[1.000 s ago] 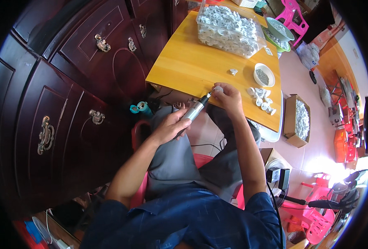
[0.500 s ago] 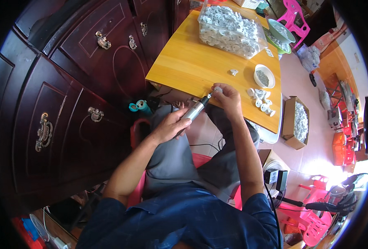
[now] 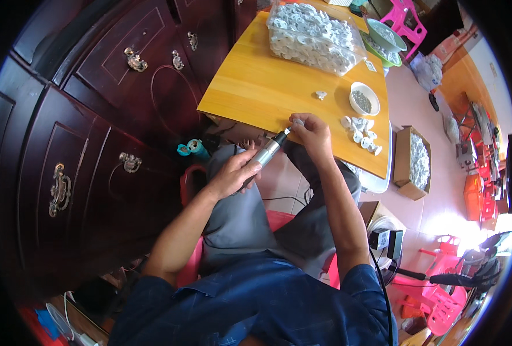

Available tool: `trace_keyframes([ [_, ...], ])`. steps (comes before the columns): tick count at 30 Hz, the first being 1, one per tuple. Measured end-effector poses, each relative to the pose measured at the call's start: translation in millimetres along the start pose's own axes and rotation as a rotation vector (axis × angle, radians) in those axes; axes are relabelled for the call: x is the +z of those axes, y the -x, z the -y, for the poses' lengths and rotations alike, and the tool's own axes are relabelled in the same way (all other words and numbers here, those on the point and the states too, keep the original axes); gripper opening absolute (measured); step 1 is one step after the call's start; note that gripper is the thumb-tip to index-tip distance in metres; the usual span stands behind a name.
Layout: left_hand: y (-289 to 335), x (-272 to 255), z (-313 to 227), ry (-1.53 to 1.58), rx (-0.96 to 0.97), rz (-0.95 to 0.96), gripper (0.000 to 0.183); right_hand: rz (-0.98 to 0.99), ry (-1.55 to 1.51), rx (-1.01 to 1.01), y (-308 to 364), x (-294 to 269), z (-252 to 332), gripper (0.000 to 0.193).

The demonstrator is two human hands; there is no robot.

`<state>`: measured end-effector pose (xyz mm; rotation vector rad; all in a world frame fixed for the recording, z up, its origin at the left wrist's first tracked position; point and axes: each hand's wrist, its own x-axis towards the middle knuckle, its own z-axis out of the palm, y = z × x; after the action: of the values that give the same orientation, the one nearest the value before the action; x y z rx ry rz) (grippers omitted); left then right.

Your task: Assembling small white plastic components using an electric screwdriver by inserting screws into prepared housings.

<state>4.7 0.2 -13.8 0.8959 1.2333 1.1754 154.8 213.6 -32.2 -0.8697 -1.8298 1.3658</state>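
My left hand is wrapped round a silver and black electric screwdriver, its tip slanting up and to the right. In my right hand, thumb and fingers pinch a small whitish plastic part, mostly hidden by the fingers. The screwdriver's bit meets or nearly meets this part just over the table's near edge. Close by on the yellow wooden table lie a cluster of white plastic parts, one loose white piece and a white bowl of small metal bits, probably screws.
A clear bin heaped with white parts stands at the table's back. Dark wooden cabinets line the left. On the floor to the right is a cardboard box of white parts. Pink plastic chairs and a black cable are lower right.
The whole view has shifted slightly. Both hands keep the same hold, with the screwdriver's tip still at the small part.
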Motion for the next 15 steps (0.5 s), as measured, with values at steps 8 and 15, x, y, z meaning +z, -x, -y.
trace_keyframes([
  [8, 0.3, 0.9, -0.9, 0.039, -0.015, -0.018, 0.047, -0.037, -0.093, -0.005, 0.5, 5.3, -7.9, 0.020],
  [15, -0.2, 3.0, -5.1, 0.026, -0.020, -0.020, 0.050, -0.042, -0.078, 0.008, 0.3, 7.4, -10.9, 0.019],
])
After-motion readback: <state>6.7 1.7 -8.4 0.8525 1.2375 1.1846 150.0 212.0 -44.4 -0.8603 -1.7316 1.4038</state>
